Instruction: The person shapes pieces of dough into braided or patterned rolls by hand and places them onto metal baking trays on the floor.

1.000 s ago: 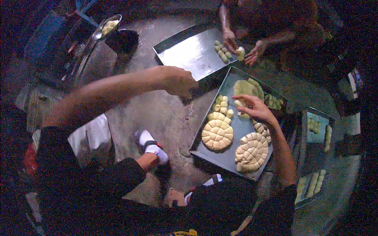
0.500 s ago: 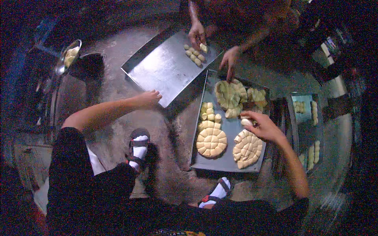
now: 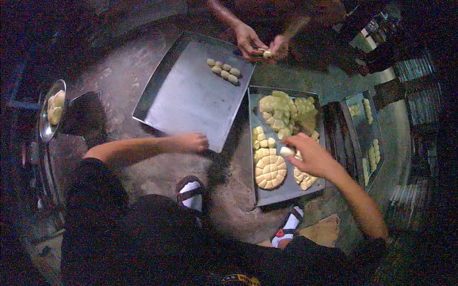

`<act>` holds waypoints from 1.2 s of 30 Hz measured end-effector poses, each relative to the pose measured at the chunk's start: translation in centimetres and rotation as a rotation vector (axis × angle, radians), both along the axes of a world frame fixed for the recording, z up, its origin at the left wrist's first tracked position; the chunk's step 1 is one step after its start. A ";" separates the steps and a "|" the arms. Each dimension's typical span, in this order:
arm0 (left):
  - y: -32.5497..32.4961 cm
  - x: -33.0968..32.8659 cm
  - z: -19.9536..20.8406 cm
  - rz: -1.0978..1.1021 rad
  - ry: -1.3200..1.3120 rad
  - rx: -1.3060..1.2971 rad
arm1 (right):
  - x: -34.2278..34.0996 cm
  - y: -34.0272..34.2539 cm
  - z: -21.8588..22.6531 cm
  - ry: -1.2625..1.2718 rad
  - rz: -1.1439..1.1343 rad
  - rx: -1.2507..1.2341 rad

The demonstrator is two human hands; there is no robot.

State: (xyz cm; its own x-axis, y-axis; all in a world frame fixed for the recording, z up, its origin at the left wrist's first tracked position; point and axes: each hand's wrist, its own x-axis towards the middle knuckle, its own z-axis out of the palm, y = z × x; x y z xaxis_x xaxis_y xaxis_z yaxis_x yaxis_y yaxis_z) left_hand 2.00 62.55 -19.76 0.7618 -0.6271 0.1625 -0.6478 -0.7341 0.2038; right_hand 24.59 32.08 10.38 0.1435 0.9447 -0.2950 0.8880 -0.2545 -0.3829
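My right hand [image 3: 312,155] is closed on a small pale dough piece [image 3: 287,151], pinched between thumb and fingers. It hovers over the dark tray [image 3: 281,196] and partly hides a scored dough round [image 3: 305,180]. To its left lies another round divided into pieces [image 3: 270,172], with small dough pieces [image 3: 260,138] beyond it. A larger, partly divided dough mass [image 3: 276,110] fills the tray's far end. My left hand [image 3: 194,142], fingers curled, is at the near edge of a shiny metal tray [image 3: 186,95]; whether it grips anything is hidden. Several dough balls [image 3: 223,70] sit in rows there.
Across from me, another person's hands [image 3: 260,47] work a small dough piece. At far left stands a round metal bowl [image 3: 52,110] with dough in it. Another tray [image 3: 367,138] with dough strips is at the right. My sandalled feet [image 3: 192,194] are near the trays.
The view has shifted. My right hand keeps its dough piece and now covers more of the right-hand round. The other person's hands, apart over the two trays before, have come together around a dough piece.
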 end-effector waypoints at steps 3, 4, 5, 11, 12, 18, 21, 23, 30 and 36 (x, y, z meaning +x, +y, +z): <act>-3.2 -0.2 -0.8 0.033 -0.064 -0.051 | -2.5 5.0 -4.1 0.057 0.033 0.234; -3.6 -0.8 -1.9 0.059 -0.125 -0.067 | -4.2 7.9 -5.2 0.106 0.005 0.317; -4.7 -0.8 -1.2 0.107 -0.034 -0.102 | -5.3 10.1 -6.0 0.158 -0.043 0.385; -6.9 -3.0 1.9 0.358 0.172 -0.500 | -9.5 19.4 -15.7 0.170 -0.166 0.661; -7.0 -3.5 2.8 0.327 0.188 -0.519 | -9.2 19.3 -18.4 0.141 -0.196 0.616; -3.2 -3.1 3.0 0.712 0.243 -0.788 | -6.7 15.0 -22.5 0.116 -0.451 0.550; 0.2 -0.6 1.4 0.838 0.109 -0.708 | -3.6 10.8 -20.7 0.152 -0.722 0.543; 0.8 0.6 0.7 0.828 0.103 -0.547 | -0.1 6.0 -21.9 0.213 -0.941 0.603; 0.0 1.9 1.1 0.775 0.335 -0.273 | 8.2 -5.7 -26.7 0.275 -1.299 0.425; -1.8 2.2 5.1 0.880 0.040 -0.449 | 5.9 -0.7 -28.2 -0.334 -0.985 0.401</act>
